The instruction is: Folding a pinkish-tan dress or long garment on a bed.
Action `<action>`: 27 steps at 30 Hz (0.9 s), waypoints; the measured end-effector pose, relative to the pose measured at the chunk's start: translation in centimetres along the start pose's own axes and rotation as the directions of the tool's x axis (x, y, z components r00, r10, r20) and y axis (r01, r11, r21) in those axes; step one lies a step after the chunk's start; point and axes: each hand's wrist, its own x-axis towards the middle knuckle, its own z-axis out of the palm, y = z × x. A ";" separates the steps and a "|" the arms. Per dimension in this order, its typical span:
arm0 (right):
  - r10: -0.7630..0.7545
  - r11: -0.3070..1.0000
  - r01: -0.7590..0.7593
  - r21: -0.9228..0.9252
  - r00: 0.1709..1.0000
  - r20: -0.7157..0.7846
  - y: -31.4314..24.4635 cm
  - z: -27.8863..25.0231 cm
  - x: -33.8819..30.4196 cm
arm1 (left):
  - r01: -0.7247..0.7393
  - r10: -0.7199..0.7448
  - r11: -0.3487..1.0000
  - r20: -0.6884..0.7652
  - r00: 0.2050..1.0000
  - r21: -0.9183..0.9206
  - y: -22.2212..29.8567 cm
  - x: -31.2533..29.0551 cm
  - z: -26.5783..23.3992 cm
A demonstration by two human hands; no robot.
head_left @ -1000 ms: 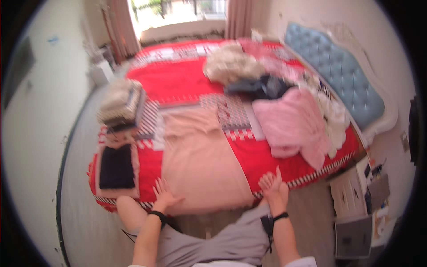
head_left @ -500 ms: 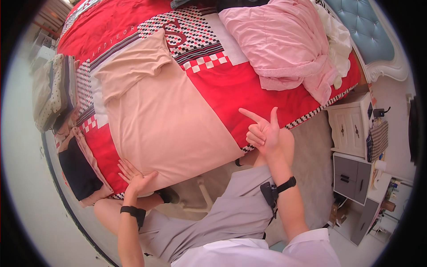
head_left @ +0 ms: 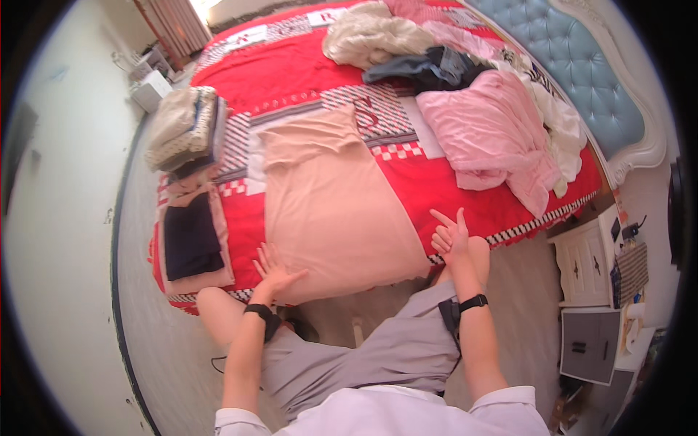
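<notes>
Spread on the bed in front of me lies a smooth peach-coloured garment, its far end bunched in loose folds; its exact kind is unclear. My left hand rests open at the near left corner of the cloth, fingers spread. My right hand is just off the near right corner, above my knee. Its thumb and index finger stick out apart, the other fingers curl in, and nothing shows in it. To the left, a folded dark navy garment lies on a folded pink one.
A red patterned bedspread covers the bed. A stack of folded clothes stands at the left edge. Rumpled pink cloth, jeans and cream cloth are heaped toward the blue headboard. A white nightstand stands at right.
The view has shifted, showing more of the bed's far side. My left hand stays at the garment's near left; my right hand keeps its thumb and index finger out near the right corner.
</notes>
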 end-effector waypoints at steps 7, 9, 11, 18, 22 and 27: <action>-0.042 0.980 0.019 -0.197 0.993 -0.113 1.8 1.0 -1.4 | -0.169 0.199 0.839 0.003 0.980 -0.518 0.4 -3.0 -6.2; -0.094 0.947 0.046 -0.317 0.986 -0.137 2.4 1.5 -1.4 | -0.237 0.166 0.587 -0.172 0.971 -0.774 2.0 -5.1 -7.8; -0.237 0.854 0.085 -0.513 0.942 -0.238 2.8 1.7 -0.8 | -0.340 -0.013 0.285 -0.358 0.934 -0.896 4.8 -7.8 -10.1; -0.426 0.541 0.171 -0.823 0.900 -0.093 4.3 1.0 0.3 | -0.387 -0.140 0.310 -0.444 0.885 -0.868 7.0 -14.1 -15.6; -0.317 0.512 0.038 -0.858 0.937 -0.148 4.7 1.4 0.7 | -0.382 -0.163 0.468 -0.503 0.849 -0.797 6.0 -11.5 -11.8; -0.340 0.441 0.062 -0.896 0.935 -0.103 5.6 0.5 1.3 | -0.211 -0.189 0.550 -0.367 0.911 -0.808 5.1 -9.2 -8.8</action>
